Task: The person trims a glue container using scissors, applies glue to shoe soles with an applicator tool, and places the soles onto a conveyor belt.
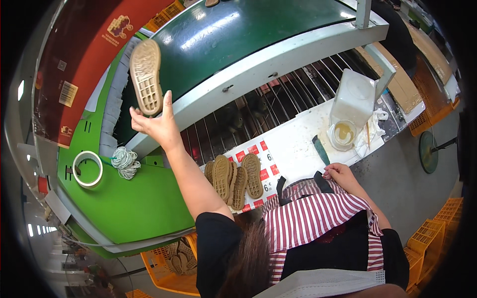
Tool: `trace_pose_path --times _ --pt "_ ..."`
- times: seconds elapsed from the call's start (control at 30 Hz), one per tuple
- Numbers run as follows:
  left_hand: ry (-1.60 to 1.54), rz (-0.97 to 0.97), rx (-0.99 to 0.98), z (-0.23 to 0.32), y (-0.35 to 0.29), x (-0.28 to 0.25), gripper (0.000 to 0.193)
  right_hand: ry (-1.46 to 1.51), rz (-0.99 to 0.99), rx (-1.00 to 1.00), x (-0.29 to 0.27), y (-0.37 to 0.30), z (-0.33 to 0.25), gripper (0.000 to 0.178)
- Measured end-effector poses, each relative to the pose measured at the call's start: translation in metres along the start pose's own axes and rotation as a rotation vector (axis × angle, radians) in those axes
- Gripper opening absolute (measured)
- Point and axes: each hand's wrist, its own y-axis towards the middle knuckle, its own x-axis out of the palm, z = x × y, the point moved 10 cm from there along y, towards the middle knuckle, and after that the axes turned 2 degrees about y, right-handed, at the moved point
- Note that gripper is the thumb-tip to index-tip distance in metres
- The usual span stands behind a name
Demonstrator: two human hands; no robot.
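Observation:
My left hand [158, 126] reaches out to the far left, its thumb and fingers around the lower end of a tan shoe sole [145, 77]. The sole stands roughly upright, its gridded, patterned side facing me, beside the green belt [218, 44]. At the table's front edge, my right hand [340, 175] has its fingers curled together. Just above those fingertips is the end of a dark green flat tool [320, 150]; whether they grip it is hidden. Several more tan soles [239, 181] stand side by side on the white table [293, 144], between my arms.
A glass jar of yellowish liquid [344, 133] stands before a cloudy plastic container [354, 99], with crumpled tissue [378, 119] alongside. On the green panel [144, 208] lie a tape roll [88, 169] and white string [125, 163]. A grey metal rail [258, 79] crosses ahead.

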Motion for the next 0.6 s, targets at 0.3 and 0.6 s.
trace_pose_path --times 0.3,0.6 --pt "-0.346 -0.638 0.296 0.066 -0.151 0.045 0.031 -0.829 0.299 -0.244 -0.015 0.009 -0.032 0.039" --pt "-0.463 -1.086 -0.009 0.011 -0.285 0.045 0.025 -1.048 0.242 -0.042 -0.012 0.034 -0.003 0.039"
